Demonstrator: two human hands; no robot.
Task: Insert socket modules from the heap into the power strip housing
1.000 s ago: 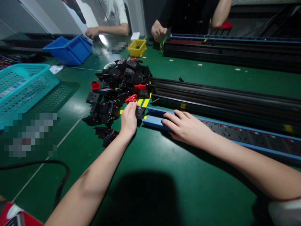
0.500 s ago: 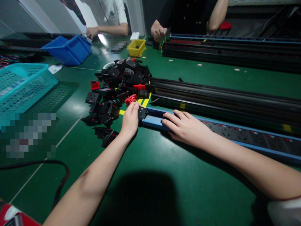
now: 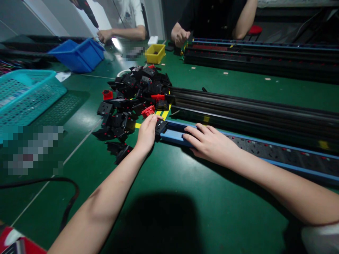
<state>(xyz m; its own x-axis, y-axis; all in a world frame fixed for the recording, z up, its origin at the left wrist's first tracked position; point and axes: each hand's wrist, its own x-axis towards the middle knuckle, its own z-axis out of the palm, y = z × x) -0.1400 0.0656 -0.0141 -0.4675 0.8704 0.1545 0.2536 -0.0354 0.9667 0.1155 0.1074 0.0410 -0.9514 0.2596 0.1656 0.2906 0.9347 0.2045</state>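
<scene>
My left hand (image 3: pixel 147 134) grips a black socket module (image 3: pixel 160 127) at the near-left end of a long blue rail (image 3: pixel 171 134). The module sits at the mouth of the rail's channel, and my fingers hide part of it. Over the rail a little further right lies my right hand (image 3: pixel 205 141), its fingers hooked across the far edge and its thumb on the near side. Beyond that hand, a row of black socket modules (image 3: pixel 261 150) with red marks fills the rail.
Loose black modules (image 3: pixel 127 102) and a few red ones are heaped left of the rail. Black rails (image 3: pixel 233 106) lie behind. A teal basket (image 3: pixel 29 95), a blue bin (image 3: pixel 79 54) and a yellow bin (image 3: pixel 155 54) stand around. Two people sit opposite; one hand (image 3: pixel 105 35) is beside a power driver (image 3: pixel 88 14).
</scene>
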